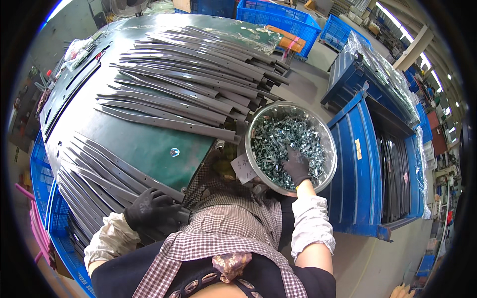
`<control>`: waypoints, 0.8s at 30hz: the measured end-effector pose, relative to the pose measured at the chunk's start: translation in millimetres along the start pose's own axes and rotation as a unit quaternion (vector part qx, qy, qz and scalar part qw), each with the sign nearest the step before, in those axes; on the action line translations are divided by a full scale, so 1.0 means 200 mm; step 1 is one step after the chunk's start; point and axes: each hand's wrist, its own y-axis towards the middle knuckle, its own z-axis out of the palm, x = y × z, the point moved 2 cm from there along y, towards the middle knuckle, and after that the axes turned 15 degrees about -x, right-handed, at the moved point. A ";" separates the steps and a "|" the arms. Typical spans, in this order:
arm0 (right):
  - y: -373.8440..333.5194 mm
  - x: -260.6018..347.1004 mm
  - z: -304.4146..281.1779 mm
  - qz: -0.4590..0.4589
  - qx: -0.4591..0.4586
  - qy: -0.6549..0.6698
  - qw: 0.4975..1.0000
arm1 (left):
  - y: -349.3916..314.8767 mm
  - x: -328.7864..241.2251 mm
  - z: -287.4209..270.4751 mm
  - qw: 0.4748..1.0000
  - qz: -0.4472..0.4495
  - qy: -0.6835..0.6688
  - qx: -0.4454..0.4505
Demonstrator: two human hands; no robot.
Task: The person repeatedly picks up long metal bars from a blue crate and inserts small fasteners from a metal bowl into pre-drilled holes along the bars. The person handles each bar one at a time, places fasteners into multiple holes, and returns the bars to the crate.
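Observation:
My right hand [297,168], in a black glove, reaches into a round metal basin [332,166] heaped with small shiny metal clips [278,136]. Its fingers are stretched out and touch the clips; nothing held shows. At the near left, my left hand [155,211], gloved in black too, is closed over the near ends of dark grey metal strips [107,174]. The end of one strip [184,216] shows beside its fingers, which are partly hidden in shadow. These strips lie side by side at the corner of the green-topped table [169,144].
Another large batch of grey strips [184,74] covers the table's far part, ends overhanging right. A blue metal bin [355,164] holding dark strips stands right of the basin. Blue plastic crates [285,25] stand behind. A paper label [243,169] hangs beside the basin.

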 end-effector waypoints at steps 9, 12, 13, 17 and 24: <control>0.00 -0.04 -0.02 0.022 -0.071 0.034 0.997 | -0.09 0.09 0.00 0.999 0.020 0.042 0.025; -0.02 -0.02 -0.06 0.043 -0.027 -0.002 0.999 | -0.14 0.18 0.02 0.995 0.074 0.072 0.014; -0.03 -0.05 -0.03 0.045 -0.009 -0.016 0.999 | -0.11 0.15 0.02 0.998 -0.044 0.035 0.007; -0.03 -0.10 0.03 0.027 0.000 -0.028 0.999 | -0.10 0.12 -0.01 0.983 -0.167 -0.071 -0.030; 0.01 -0.12 0.00 0.008 -0.053 0.023 0.998 | 0.11 0.22 -0.09 0.976 -0.162 0.118 -0.084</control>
